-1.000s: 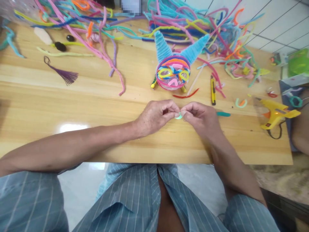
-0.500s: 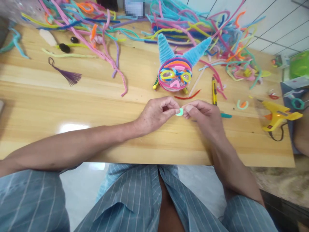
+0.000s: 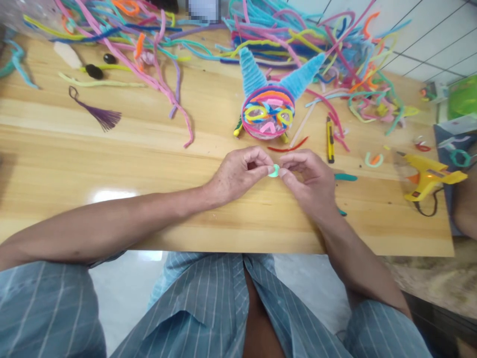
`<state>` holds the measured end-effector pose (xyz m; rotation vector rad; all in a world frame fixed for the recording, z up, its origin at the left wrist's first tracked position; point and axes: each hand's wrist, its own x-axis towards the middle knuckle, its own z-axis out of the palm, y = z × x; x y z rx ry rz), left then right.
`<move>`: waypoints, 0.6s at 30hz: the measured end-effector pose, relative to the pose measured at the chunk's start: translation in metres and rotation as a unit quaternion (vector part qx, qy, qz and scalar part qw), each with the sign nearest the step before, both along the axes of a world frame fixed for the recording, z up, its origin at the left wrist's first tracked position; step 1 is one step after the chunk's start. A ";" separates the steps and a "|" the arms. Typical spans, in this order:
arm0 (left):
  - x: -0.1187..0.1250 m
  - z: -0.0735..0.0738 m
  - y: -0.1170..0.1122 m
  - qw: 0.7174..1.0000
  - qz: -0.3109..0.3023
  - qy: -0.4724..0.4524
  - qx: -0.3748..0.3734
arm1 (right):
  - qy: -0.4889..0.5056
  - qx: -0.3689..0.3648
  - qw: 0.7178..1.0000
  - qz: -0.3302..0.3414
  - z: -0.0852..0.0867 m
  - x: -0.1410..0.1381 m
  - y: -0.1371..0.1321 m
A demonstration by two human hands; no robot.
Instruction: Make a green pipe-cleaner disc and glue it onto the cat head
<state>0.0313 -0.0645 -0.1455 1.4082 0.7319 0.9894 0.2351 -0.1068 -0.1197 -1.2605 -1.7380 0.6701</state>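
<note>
- I see a small mint-green loop of pipe cleaner just right of the frame's centre, held a little above the desk.
- My left hand pinches its left edge between thumb and forefinger, the other fingers curled in.
- My right hand pinches the opposite edge the same way, so the fingertips of both hands nearly meet around the loop.
- Just above the hands lies a red strand, and above that stands a striped pipe-cleaner head with two blue horns.
- Right of the head lies a yellow utility knife, and a teal strand lies just beside my right hand.
- A yellow glue gun lies at the right edge.
- A purple tassel lies at the upper left, and loose pipe cleaners sprawl along the top.
</note>
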 end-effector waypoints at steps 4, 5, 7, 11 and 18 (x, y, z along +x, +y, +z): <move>0.001 -0.002 0.001 0.999 0.006 -0.023 -0.022 | -0.056 0.078 0.995 0.011 -0.004 0.001 -0.003; 0.002 -0.003 0.001 0.999 0.010 -0.029 -0.030 | -0.058 0.087 0.994 0.015 -0.006 0.001 -0.003; 0.003 -0.003 0.001 0.998 0.016 -0.047 -0.049 | -0.055 0.098 0.993 0.022 -0.009 0.000 -0.004; 0.003 -0.001 0.002 0.994 0.012 -0.078 -0.074 | -0.074 0.121 0.990 0.029 -0.012 0.000 -0.002; 0.002 0.002 0.001 0.993 0.003 -0.084 -0.084 | -0.125 0.175 0.977 -0.004 -0.013 -0.001 -0.002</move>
